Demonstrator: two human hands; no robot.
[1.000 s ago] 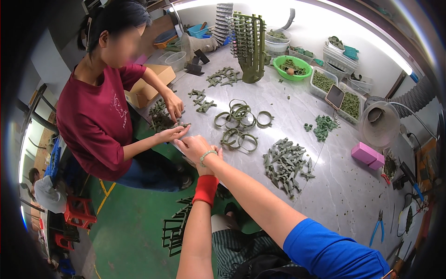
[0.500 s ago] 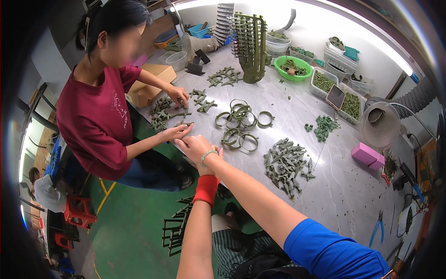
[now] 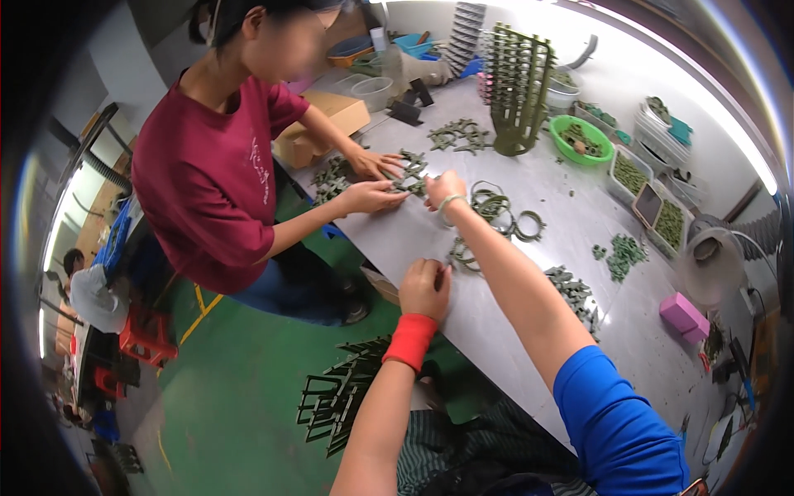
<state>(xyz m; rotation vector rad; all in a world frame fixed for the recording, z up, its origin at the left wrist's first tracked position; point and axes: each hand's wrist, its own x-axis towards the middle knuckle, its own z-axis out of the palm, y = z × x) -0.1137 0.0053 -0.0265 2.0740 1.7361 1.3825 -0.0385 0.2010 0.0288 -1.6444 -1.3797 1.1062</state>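
My right hand (image 3: 447, 188), a pale bracelet at its wrist, reaches over the table beside the branched green pieces (image 3: 409, 165). Its fingers are pinched downward, and what they hold, if anything, is hidden. Just left of it, a co-worker's two hands (image 3: 370, 197) handle those same pieces. My left hand (image 3: 424, 289), above a red wristband (image 3: 411, 341), is at the table's near edge with its fingers curled in; their contents are out of sight. Green toothed rings (image 3: 528, 225) lie right of my right hand, partly behind my forearm.
A pile of grey-green pieces (image 3: 571, 289) lies partly under my right arm. Farther back stand a tall green rack (image 3: 519, 99), a bright green basin (image 3: 585, 159) and tubs of small parts (image 3: 628, 175). Dark green frames (image 3: 335, 397) are low beside my left forearm.
My hands, together before, are now apart: the right has moved forward to the branched pieces, the left stays at the near edge. The co-worker's hands have come together over the pieces. My view has shifted left.
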